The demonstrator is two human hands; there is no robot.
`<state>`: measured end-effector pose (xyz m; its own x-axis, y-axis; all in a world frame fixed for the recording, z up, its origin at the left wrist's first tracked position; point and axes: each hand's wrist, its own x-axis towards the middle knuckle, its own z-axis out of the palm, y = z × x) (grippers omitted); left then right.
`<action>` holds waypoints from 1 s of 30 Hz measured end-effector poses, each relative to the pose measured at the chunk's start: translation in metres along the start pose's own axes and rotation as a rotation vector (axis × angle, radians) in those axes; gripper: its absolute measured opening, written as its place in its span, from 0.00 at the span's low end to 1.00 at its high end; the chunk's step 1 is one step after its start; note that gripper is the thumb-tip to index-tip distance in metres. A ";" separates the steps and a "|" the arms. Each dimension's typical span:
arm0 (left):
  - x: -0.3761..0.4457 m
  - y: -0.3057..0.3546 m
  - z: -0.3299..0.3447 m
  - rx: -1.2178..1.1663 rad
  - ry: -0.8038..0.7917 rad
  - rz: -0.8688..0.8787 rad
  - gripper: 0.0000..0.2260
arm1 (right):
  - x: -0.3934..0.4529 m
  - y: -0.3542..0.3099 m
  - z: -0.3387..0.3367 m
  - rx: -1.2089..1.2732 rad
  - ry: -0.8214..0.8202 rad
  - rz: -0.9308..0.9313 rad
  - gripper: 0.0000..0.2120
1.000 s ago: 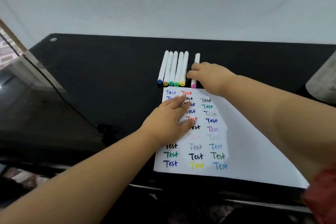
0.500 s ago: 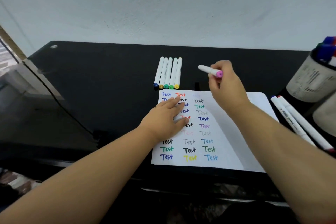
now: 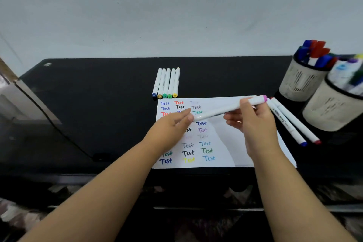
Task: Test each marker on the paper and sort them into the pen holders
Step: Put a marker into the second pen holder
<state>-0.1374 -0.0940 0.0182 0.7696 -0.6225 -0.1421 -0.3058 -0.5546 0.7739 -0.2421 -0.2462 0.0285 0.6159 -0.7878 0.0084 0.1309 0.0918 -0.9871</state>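
Both hands [image 3: 253,124] hold the pink-capped marker [image 3: 227,108] above the paper [image 3: 225,155]

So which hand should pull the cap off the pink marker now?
The left hand, probably. Its fingertips already pinch the marker's white end, while the right hand grips the pink marker around its middle above the paper, steadying it. The left can likely tug while the right holds.
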 end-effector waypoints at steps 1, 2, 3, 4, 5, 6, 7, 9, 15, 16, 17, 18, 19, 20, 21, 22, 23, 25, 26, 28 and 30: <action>-0.006 0.004 0.003 -0.088 0.015 -0.020 0.15 | 0.000 0.000 0.000 -0.013 0.001 0.009 0.07; -0.011 0.006 0.006 -0.146 0.023 -0.037 0.12 | -0.001 0.001 0.000 -0.028 0.001 0.015 0.06; -0.015 0.009 0.008 -0.183 0.025 -0.047 0.11 | -0.001 0.002 0.001 -0.040 0.004 0.015 0.07; -0.019 0.011 0.010 -0.202 0.022 -0.054 0.10 | -0.001 0.003 0.002 -0.049 0.010 0.016 0.07; -0.022 0.012 0.011 -0.212 0.015 -0.056 0.09 | -0.002 0.003 0.003 -0.057 0.023 0.020 0.07; -0.024 0.014 0.012 -0.217 0.009 -0.056 0.08 | -0.002 0.004 0.003 -0.064 0.038 0.031 0.07; -0.025 0.016 0.011 -0.223 0.008 -0.051 0.08 | -0.002 0.005 0.004 -0.068 0.051 0.050 0.08; -0.025 0.018 0.009 -0.226 0.015 -0.037 0.07 | -0.001 0.006 0.005 -0.059 0.058 0.109 0.10; -0.022 0.012 0.009 -0.183 0.007 -0.030 0.08 | -0.002 0.010 0.015 -0.096 -0.140 0.245 0.12; -0.022 0.011 0.009 -0.187 0.007 -0.028 0.08 | -0.004 0.011 0.018 -0.108 -0.172 0.249 0.12; -0.022 0.011 0.008 -0.195 0.012 -0.028 0.08 | -0.005 0.011 0.020 -0.113 -0.192 0.252 0.12; -0.022 0.011 0.007 -0.202 0.017 -0.033 0.08 | -0.006 0.012 0.021 -0.109 -0.202 0.261 0.12; -0.021 0.010 0.006 -0.201 0.023 -0.040 0.08 | -0.007 0.012 0.023 -0.098 -0.203 0.272 0.12; -0.021 0.010 0.006 -0.194 0.028 -0.044 0.08 | -0.007 0.013 0.024 -0.085 -0.201 0.281 0.12; -0.021 0.009 0.006 -0.187 0.031 -0.044 0.08 | -0.008 0.013 0.024 -0.075 -0.197 0.285 0.12; -0.020 0.008 0.006 -0.185 0.033 -0.042 0.08 | -0.008 0.013 0.025 -0.069 -0.195 0.285 0.12; -0.021 0.008 0.006 -0.188 0.035 -0.039 0.08 | -0.008 0.014 0.026 -0.068 -0.193 0.285 0.12; -0.021 0.008 0.006 -0.197 0.039 -0.033 0.10 | -0.010 0.014 0.027 -0.073 -0.182 0.277 0.12; -0.021 0.007 0.006 -0.200 0.039 -0.028 0.10 | -0.010 0.014 0.027 -0.070 -0.175 0.270 0.12; -0.022 0.006 0.006 -0.196 0.040 -0.020 0.11 | -0.010 0.014 0.026 -0.040 -0.165 0.261 0.11; -0.022 0.007 0.006 -0.207 0.038 -0.011 0.11 | -0.011 0.013 0.026 -0.015 -0.166 0.261 0.11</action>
<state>-0.1600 -0.0875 0.0224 0.7942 -0.5933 -0.1311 -0.1785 -0.4341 0.8830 -0.2271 -0.2207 0.0200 0.7457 -0.6287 -0.2208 -0.0588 0.2680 -0.9616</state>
